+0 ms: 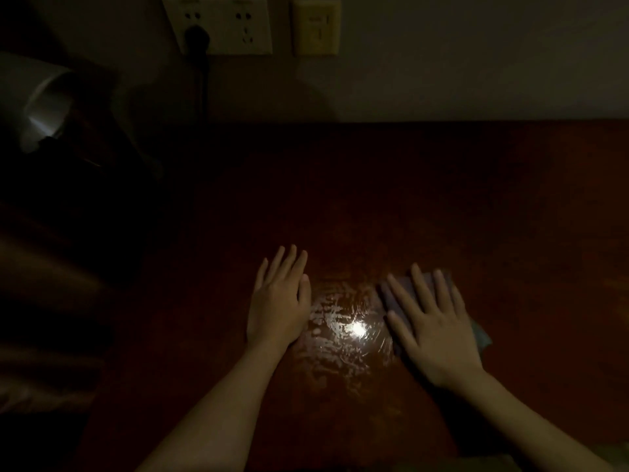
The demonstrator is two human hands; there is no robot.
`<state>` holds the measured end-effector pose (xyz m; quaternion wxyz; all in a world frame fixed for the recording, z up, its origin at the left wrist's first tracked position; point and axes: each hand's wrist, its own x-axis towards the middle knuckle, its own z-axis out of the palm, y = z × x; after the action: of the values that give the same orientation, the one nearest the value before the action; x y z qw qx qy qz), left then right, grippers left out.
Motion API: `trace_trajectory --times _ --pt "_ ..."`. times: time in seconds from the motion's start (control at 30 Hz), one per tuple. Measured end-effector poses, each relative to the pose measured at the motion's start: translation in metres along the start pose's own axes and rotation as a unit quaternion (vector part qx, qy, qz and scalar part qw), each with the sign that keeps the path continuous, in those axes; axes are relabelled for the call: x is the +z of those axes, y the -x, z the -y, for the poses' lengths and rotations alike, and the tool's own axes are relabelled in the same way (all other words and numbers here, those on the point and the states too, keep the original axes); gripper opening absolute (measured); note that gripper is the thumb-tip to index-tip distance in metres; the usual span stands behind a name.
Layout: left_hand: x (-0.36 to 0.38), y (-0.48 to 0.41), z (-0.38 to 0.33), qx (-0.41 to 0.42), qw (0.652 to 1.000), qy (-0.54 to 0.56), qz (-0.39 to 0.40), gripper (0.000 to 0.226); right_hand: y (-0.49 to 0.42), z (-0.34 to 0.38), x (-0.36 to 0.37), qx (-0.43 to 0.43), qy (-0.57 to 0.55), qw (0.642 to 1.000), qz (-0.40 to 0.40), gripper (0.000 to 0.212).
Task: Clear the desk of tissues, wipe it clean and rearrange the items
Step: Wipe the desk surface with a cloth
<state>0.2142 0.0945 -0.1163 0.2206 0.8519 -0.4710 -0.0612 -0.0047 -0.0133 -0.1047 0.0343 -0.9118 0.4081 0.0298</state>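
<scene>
Dim pale wall (pixel 476 63); white socket plate (pixel 218 25); yellowish switch (pixel 317 27)

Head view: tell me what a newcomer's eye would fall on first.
The bright glare on smeared streaks of the dark red desk, low in the middle, draws the eye first. It sits between the left hand, flat on the wood, and the right hand, pressing a purplish cloth flat.

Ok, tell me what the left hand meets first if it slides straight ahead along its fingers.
The way looks free: the left hand points across bare desk toward the wall, which it would probably reach first, though the picture is dark.
</scene>
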Motion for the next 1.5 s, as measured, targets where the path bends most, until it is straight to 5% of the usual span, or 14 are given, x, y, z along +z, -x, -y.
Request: trace_trajectory --times 0.1,0.3,0.5,0.7,0.9,1.1,1.3,1.5 --pt "0.001 -0.008 0.000 -0.001 1.000 -0.013 0.001 0.070 -0.060 0.035 -0.002 0.104 -0.037 0.994 0.009 0.069" --pt "-0.002 -0.020 0.001 0.001 1.000 -0.024 0.019 0.073 -0.007 0.032 -0.001 -0.117 0.018 0.993 0.016 0.055" --pt "0.003 -0.036 0.002 0.000 0.999 -0.033 0.013 0.074 -0.091 0.012 -0.005 0.128 -0.045 0.991 -0.002 0.069" --pt "0.003 -0.052 0.000 -0.006 0.999 -0.043 0.023 0.075 -0.064 0.029 -0.003 -0.115 0.009 0.993 0.000 0.054" --pt "0.007 -0.085 -0.002 -0.018 0.998 -0.042 0.031 0.078 -0.136 0.003 -0.012 0.090 -0.040 0.995 -0.002 0.067" --pt "0.009 -0.109 -0.002 -0.039 0.997 -0.054 0.039 0.075 -0.111 0.003 -0.010 -0.144 0.015 0.989 -0.008 0.055" --pt "0.015 -0.140 -0.001 -0.044 0.998 -0.041 0.029 0.075 -0.203 -0.006 -0.014 0.042 -0.020 0.999 -0.024 0.063" --pt "0.020 -0.170 0.006 -0.050 0.998 -0.028 0.001 0.070 -0.197 -0.016 -0.013 -0.240 0.039 0.970 0.008 0.056"
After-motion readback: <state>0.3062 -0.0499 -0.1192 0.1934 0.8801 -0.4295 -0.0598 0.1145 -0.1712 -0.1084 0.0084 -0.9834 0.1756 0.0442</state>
